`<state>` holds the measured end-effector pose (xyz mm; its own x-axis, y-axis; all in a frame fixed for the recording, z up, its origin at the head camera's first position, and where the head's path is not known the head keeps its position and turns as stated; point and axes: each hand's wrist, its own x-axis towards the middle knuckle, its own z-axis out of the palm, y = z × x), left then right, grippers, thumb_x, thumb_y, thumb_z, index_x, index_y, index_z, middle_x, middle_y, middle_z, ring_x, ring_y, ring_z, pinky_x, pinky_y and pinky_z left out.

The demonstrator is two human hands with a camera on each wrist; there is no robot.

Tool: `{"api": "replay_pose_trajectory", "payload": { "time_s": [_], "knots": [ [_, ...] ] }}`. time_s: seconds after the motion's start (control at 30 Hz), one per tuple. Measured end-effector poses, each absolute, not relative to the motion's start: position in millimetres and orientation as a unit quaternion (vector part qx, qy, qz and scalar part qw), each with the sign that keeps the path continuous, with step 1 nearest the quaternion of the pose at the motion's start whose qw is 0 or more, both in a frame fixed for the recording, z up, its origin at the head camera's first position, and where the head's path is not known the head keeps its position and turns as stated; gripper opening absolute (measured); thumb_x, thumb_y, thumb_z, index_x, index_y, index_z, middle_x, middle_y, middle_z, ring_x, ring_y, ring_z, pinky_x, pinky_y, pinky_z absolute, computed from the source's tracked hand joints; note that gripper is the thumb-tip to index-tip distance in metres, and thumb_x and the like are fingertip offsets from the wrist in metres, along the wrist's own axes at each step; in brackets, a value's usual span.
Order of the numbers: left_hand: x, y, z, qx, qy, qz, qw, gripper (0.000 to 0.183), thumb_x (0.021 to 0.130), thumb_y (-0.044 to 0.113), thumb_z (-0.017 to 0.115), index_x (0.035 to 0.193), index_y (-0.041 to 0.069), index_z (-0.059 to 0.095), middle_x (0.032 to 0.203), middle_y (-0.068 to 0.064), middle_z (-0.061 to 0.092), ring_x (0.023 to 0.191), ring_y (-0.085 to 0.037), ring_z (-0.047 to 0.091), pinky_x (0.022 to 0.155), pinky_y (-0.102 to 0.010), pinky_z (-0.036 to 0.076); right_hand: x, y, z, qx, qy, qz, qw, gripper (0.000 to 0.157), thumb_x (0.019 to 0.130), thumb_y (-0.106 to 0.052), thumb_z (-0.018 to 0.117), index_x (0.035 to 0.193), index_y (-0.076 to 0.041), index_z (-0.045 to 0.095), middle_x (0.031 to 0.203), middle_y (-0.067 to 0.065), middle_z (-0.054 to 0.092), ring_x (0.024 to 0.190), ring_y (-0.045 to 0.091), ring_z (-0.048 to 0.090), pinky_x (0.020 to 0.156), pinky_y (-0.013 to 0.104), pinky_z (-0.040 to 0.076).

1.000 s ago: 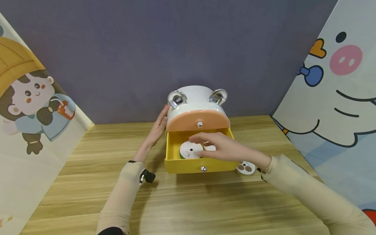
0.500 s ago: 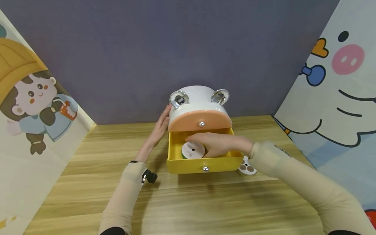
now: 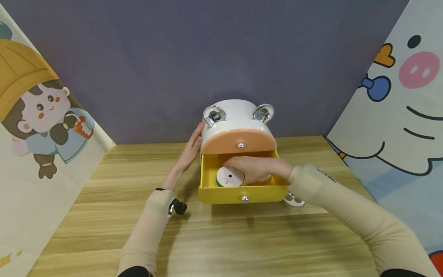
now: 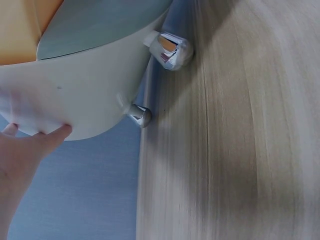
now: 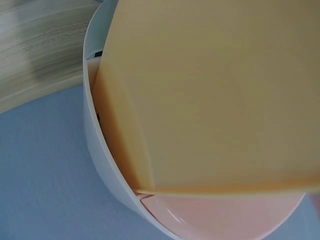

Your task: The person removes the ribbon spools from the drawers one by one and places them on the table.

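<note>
A white bear-shaped cabinet (image 3: 232, 115) with silver ears has its yellow drawer (image 3: 221, 195) pulled out. Against the cabinet's left side rests my left hand (image 3: 189, 152); the left wrist view shows its fingertips touching the white shell. My right hand (image 3: 254, 169) reaches down into the drawer, with its fingers bent downward. Beside it in the drawer lies a white round spool (image 3: 229, 177) with a centre hole and a green edge. The right hand covers the drawer's right part, and its fingertips are hidden. In the right wrist view, the drawer's yellow wall (image 5: 210, 100) blocks the hand.
Above the open drawer is a closed peach drawer (image 3: 228, 142) with a silver knob. A white round piece with brown circles (image 3: 295, 201) lies on the wooden table (image 3: 221, 242), partly behind the right sleeve. A grey wall (image 3: 155, 69) stands behind, with cartoon panels at both sides.
My right hand has lowered from above the drawer into it, covering a second white disc seen earlier. My left hand has stayed on the cabinet. The view has shifted slightly.
</note>
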<state>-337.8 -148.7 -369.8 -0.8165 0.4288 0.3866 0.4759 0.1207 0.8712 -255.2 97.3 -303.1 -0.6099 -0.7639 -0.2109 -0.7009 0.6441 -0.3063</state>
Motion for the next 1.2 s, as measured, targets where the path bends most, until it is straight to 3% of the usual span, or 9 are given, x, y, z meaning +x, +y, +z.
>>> {"api": "replay_pose_trajectory", "payload": {
  "time_s": [0.37,0.6,0.87,1.2],
  "knots": [
    [-337,-148,-368,-0.302,-0.752,-0.585,0.022,0.052,0.11,0.017,0.029,0.16,0.014,0.017,0.17,-0.007,0.003,0.157,-0.025,0.0,0.126,-0.058,0.008,-258,94,-307,-0.388,0.903,-0.096,0.157,0.072,0.079,-0.02,0.084,0.139,-0.002,0.048,0.132,0.009,0.06,0.115,0.019,0.056,0.106,0.038,0.047],
    [-337,-148,-369,-0.3,-0.751,-0.588,0.027,0.051,0.11,0.016,0.029,0.16,0.014,0.018,0.17,-0.007,0.003,0.157,-0.026,0.0,0.126,-0.056,0.009,-258,93,-308,-0.369,0.91,-0.106,0.157,0.073,0.077,-0.025,0.085,0.136,-0.004,0.047,0.124,0.008,0.062,0.107,0.017,0.057,0.1,0.035,0.049],
    [-337,-147,-369,-0.302,-0.751,-0.587,0.023,0.052,0.11,0.019,0.03,0.16,0.014,0.018,0.17,-0.008,0.002,0.157,-0.026,0.0,0.126,-0.057,0.008,-256,96,-302,-0.376,0.909,-0.136,0.121,0.068,0.076,-0.023,0.085,0.131,-0.004,0.05,0.12,0.008,0.062,0.107,0.019,0.059,0.099,0.036,0.05],
    [-339,-148,-370,-0.308,-0.746,-0.59,0.028,0.052,0.11,0.019,0.03,0.16,0.014,0.018,0.168,-0.016,0.002,0.157,-0.03,-0.001,0.125,-0.06,0.007,-253,93,-295,-0.373,0.909,-0.144,0.116,0.065,0.076,-0.023,0.084,0.129,-0.003,0.052,0.119,0.01,0.064,0.105,0.02,0.06,0.095,0.036,0.051]
  ]
}}
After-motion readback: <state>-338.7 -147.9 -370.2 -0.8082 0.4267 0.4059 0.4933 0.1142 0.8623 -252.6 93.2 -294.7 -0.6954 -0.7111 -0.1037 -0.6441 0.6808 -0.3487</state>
